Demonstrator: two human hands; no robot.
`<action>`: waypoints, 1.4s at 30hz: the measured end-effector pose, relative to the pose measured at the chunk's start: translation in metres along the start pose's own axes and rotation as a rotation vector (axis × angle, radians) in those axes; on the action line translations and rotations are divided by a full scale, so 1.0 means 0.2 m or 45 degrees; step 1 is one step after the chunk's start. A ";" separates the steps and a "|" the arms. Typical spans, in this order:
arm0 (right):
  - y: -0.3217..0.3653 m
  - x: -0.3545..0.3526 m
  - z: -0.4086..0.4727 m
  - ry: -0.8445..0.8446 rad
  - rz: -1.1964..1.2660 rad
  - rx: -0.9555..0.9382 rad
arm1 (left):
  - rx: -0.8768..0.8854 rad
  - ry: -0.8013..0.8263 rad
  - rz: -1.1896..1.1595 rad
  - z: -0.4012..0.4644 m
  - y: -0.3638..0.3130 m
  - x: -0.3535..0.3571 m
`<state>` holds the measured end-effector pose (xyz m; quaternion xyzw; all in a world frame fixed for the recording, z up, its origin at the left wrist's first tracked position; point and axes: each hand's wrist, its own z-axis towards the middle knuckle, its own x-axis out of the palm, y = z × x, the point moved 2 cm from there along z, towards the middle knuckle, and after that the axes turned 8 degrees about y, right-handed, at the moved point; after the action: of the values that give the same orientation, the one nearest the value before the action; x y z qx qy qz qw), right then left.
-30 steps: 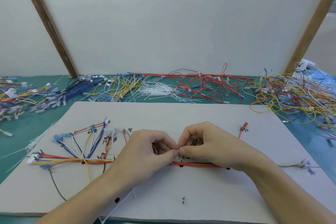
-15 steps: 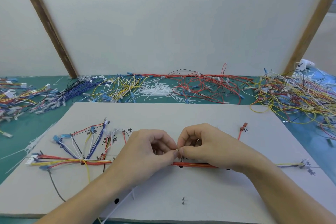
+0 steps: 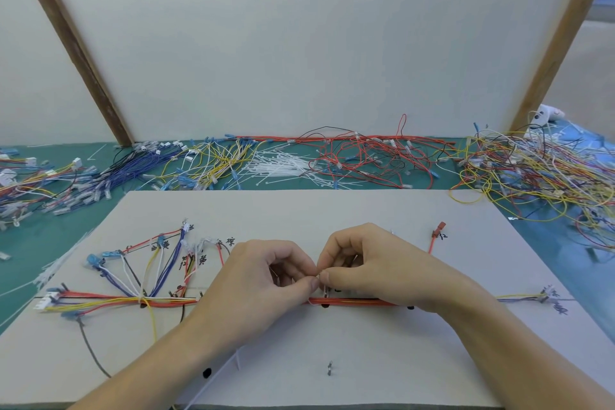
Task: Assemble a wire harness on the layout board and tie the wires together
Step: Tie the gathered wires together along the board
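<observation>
— How many hands are at work, and what are they doing?

— Two. The left hand [image 3: 263, 280] and the right hand [image 3: 369, 263] meet thumb to thumb over the middle of the layout board [image 3: 299, 210]. Both have their fingers curled, and each pinches something small and pale between thumb and forefinger where they meet; it looks like a cable tie [image 3: 323, 289], but it is too small to be sure.

— Where is the harness?

— The wire bundle [image 3: 349, 301] runs left to right across the board, just under the fingertips and partly hidden by both hands. It is mostly red where it shows between them. To the left it fans out into several branches [image 3: 143, 263] of blue, white, yellow and red wire; to the right one thin branch ends at a connector [image 3: 547, 294], and one red wire rises to a red terminal [image 3: 438, 230].

— Anything else on the board?

— One small metal pin [image 3: 329, 368] stands near the front edge, well apart from the hands.

— And the bench?

— On the green bench [image 3: 30, 250] behind the board lie loose piles: blue wires [image 3: 133, 166], yellow wires [image 3: 223, 160], white cable ties [image 3: 283, 166], red wires [image 3: 366, 156], and a mixed tangle [image 3: 539, 176] on the right.
</observation>
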<state>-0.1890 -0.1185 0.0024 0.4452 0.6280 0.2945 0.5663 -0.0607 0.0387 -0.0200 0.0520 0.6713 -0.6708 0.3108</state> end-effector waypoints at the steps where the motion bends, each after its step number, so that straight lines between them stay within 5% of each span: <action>1: 0.00 0.00 0.00 0.001 -0.004 0.001 | -0.002 0.000 0.000 0.00 0.00 0.00; 42: -0.02 0.00 0.01 -0.027 0.018 0.005 | 0.019 -0.008 0.019 0.00 0.01 0.00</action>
<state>-0.1884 -0.1211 -0.0014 0.4538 0.6194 0.2926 0.5699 -0.0606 0.0389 -0.0220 0.0572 0.6649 -0.6736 0.3177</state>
